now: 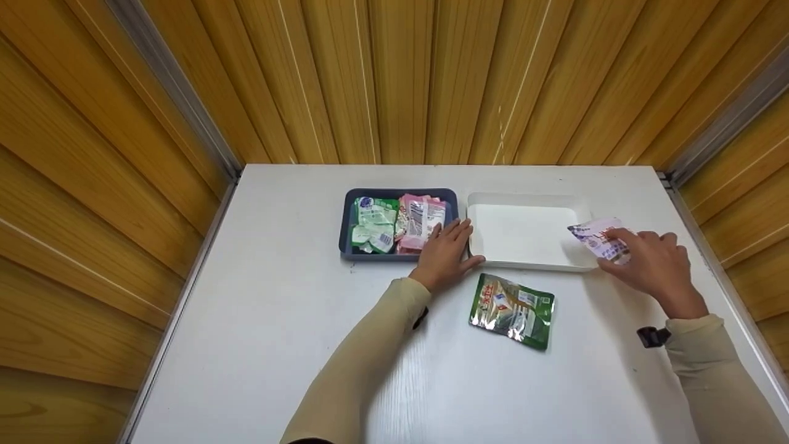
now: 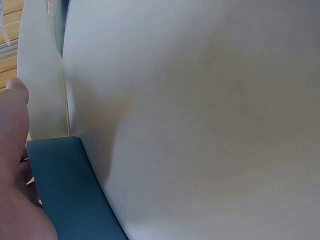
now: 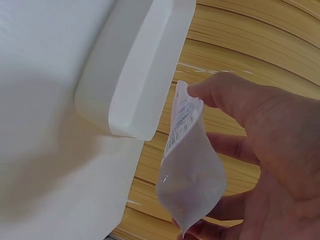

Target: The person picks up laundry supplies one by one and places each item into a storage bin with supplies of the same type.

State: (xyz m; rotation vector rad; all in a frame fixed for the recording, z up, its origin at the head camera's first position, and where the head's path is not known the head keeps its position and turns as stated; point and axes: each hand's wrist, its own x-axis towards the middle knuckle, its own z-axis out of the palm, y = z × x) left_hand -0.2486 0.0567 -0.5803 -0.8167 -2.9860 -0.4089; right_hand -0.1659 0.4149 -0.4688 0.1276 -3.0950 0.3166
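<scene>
My right hand pinches a pale purple-and-white pouch between thumb and fingers, above the right end of a white tray. The right wrist view shows that pouch from its bulging bottom edge, with printed text on one side. My left hand lies with fingers extended over the right rim of a dark blue tray, its thumb at the white tray's near left corner. Green-and-white pouches and pink pouches lie side by side in the blue tray.
On the table, in front of the white tray, lies a green-and-silver pouch. Wood-patterned panels stand around the back and both sides of the table.
</scene>
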